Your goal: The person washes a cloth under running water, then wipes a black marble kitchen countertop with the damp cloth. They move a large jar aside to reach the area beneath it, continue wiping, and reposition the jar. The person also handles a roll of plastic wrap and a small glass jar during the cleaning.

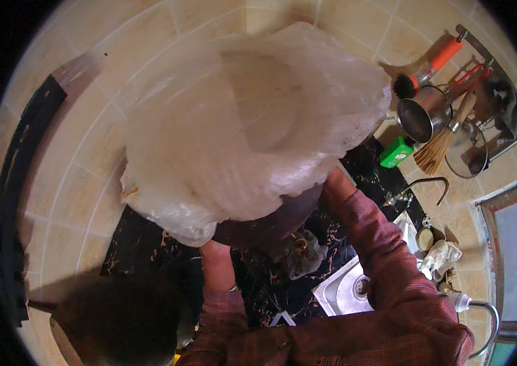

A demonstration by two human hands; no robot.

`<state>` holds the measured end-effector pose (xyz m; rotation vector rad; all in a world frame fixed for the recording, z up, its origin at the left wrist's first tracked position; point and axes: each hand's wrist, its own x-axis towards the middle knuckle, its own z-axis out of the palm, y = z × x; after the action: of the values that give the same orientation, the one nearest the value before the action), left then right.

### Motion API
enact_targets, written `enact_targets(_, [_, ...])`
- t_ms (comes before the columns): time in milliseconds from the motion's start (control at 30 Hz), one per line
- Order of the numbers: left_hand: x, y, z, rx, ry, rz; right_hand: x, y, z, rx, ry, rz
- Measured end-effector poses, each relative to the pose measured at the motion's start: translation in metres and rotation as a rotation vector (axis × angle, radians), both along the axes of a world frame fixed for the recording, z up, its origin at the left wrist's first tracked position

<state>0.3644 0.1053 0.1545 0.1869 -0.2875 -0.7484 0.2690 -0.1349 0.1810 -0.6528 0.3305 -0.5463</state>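
Observation:
A large, whitish translucent sheet (pixel 203 137) with a ragged edge, perhaps plastic film, spreads in front of me and blocks much of the view. Below its near edge shows the curved side of a dark, round object (pixel 272 222), possibly a pot. My left hand (pixel 215 251) reaches under the sheet's near left edge, at the dark object's left side. On the other side, my right hand (pixel 337 183) goes under the sheet's right edge, beside the dark object. The fingers of both hands are hidden, so their grip cannot be seen. A crumpled grey cloth (pixel 306 261) with a brass-coloured part (pixel 300 244) lies close by.
Black marbled countertop (pixel 267 293) lies below. A steel sink (pixel 338 293) is at right, partly behind my right sleeve. Farther right are a green bottle (pixel 396 152), a tap (pixel 427 180) and a wall rack with a whisk broom (pixel 443 137). A dark rounded shape (pixel 116 320) stands lower left.

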Motion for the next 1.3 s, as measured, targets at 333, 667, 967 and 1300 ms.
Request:
enact_targets(333, [0.021,-0.094,-0.001,0.368,-0.107,0.033,-0.027,-0.073,-0.046,-0.034,0.014,-0.156])
enact_targets(667, [0.029,-0.125,-0.016,0.363,-0.276,-0.013,-0.024,-0.104,-0.076,-0.089,0.137,-0.174])
enact_targets(967, [0.039,-0.136,-0.026,0.382,-0.187,-0.059,-0.025,-0.065,-0.041,-0.282,-0.022,-0.297])
enact_targets(1300, [0.041,-0.146,-0.014,0.405,-0.147,-0.044,-0.017,-0.077,-0.032,-0.351,0.249,-0.308])
